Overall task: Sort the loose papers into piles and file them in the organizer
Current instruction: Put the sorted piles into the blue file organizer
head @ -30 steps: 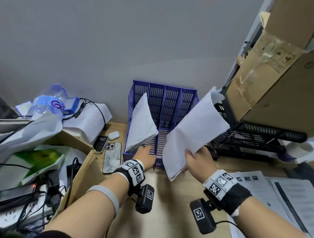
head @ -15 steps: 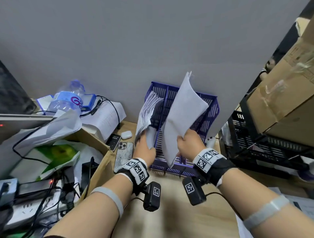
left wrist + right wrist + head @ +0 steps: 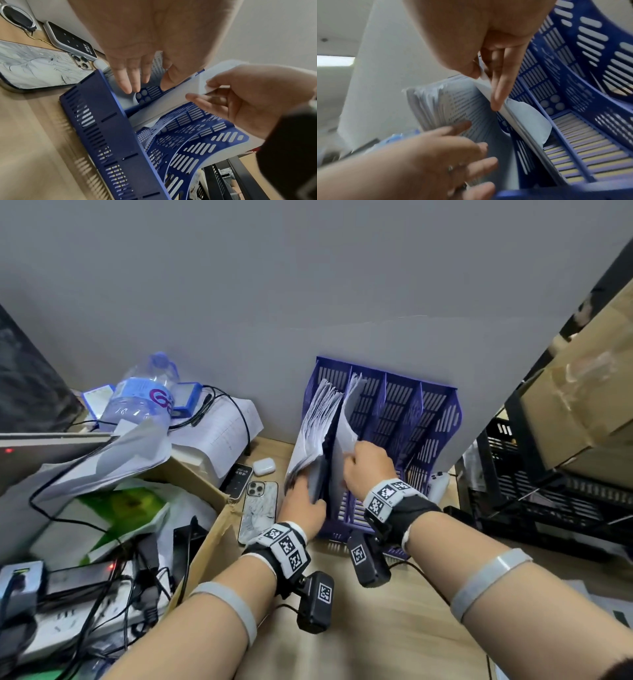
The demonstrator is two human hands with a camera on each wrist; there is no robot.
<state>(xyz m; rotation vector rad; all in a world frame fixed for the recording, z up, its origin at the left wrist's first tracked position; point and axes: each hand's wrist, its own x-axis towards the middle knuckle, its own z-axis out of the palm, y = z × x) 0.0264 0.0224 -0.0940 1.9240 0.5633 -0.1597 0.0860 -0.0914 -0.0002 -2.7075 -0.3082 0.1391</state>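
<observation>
A blue slotted organizer (image 3: 411,419) (image 3: 102,128) (image 3: 573,81) stands against the grey wall. A thick stack of printed papers (image 3: 315,422) (image 3: 453,105) stands in its leftmost slot. My left hand (image 3: 301,508) (image 3: 147,81) (image 3: 453,155) presses that stack toward the left wall with straight fingers laid on the printed face. My right hand (image 3: 366,463) (image 3: 202,90) (image 3: 484,75) pinches a sheaf of white sheets (image 3: 346,433) (image 3: 171,102) (image 3: 525,116) between thumb and forefinger. The sheaf's lower edge sits inside the second slot, leaning on the divider.
Two phones (image 3: 258,505), a small white case (image 3: 263,466) and a water bottle (image 3: 144,398) lie left of the organizer. An open cardboard box (image 3: 205,542) and cables with a power strip (image 3: 68,611) crowd the left. A black crate (image 3: 548,491) and large carton (image 3: 582,405) stand right.
My right hand brought the white sheaf from the organizer's right side and lowered it into the second slot. My left hand pushed the printed stack upright against the left wall.
</observation>
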